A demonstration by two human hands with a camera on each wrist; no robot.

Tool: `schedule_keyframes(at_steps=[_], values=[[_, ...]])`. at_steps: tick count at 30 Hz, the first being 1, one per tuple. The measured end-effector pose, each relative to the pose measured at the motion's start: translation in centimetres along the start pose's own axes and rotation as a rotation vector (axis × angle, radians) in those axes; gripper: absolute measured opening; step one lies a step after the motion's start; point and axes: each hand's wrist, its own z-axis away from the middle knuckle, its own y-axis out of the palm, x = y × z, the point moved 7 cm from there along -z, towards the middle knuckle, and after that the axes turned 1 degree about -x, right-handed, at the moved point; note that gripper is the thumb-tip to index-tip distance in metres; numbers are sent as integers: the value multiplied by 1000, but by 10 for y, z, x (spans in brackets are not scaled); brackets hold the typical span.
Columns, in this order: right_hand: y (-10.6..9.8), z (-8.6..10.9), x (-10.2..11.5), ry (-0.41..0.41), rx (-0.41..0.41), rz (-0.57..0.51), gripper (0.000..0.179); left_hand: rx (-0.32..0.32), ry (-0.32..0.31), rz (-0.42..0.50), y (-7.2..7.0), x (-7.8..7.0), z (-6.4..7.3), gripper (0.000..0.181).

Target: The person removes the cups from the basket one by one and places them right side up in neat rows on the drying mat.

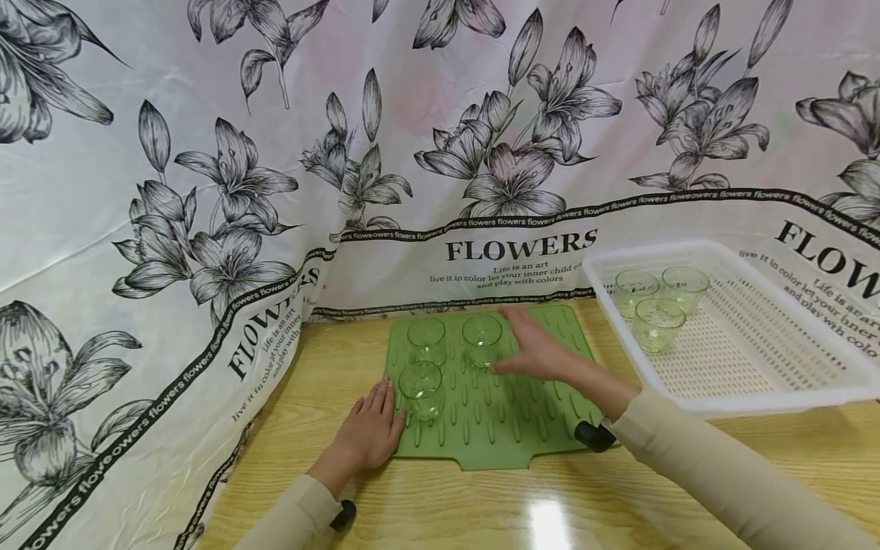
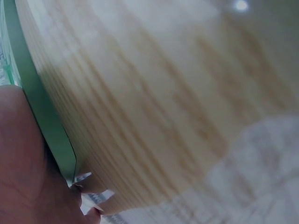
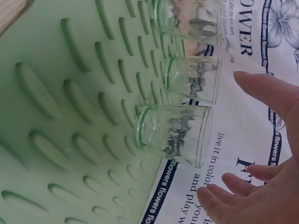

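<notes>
Three clear glasses stand upright on a green ridged drying mat [image 1: 495, 428]. They are a back-left glass [image 1: 426, 340], a front-left glass [image 1: 422, 391] and a back-right glass [image 1: 482, 341]. My right hand [image 1: 539, 347] is just right of the back-right glass, thumb and fingers spread apart. In the right wrist view, the fingers [image 3: 233, 191] and thumb show a gap to the nearest glass [image 3: 175, 135]. My left hand [image 1: 371, 428] lies flat at the mat's left edge, fingers straight, beside the front-left glass. The left wrist view shows part of that hand against the green edge [image 2: 51, 126].
A white perforated plastic basket [image 1: 777, 336] stands to the right of the mat. Three more glasses [image 1: 658, 325] are grouped in its left part. Behind the wooden table [image 1: 426, 504] hangs a flower-printed cloth [image 1: 385, 263], which also runs along the left side.
</notes>
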Motion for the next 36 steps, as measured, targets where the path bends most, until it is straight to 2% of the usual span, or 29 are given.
schedule_keyframes(at_steps=[8,13,19,25,31,36], values=[[-7,11,3,-28,15,22,114,-23,6,-26,6,5,-4,71],[-14,18,6,-44,29,26,112,-3,-2,-32,4,3,-3,70],[-26,25,8,-69,28,-16,106,-1,-6,10,-3,-1,0,71],[-42,37,8,-90,32,-30,100,-17,-11,5,0,-1,0,70],[-62,49,2,-62,36,4,92,2,-16,-14,0,-1,-1,69],[-82,54,-7,-52,5,37,87,2,-13,-16,-2,-2,0,69]])
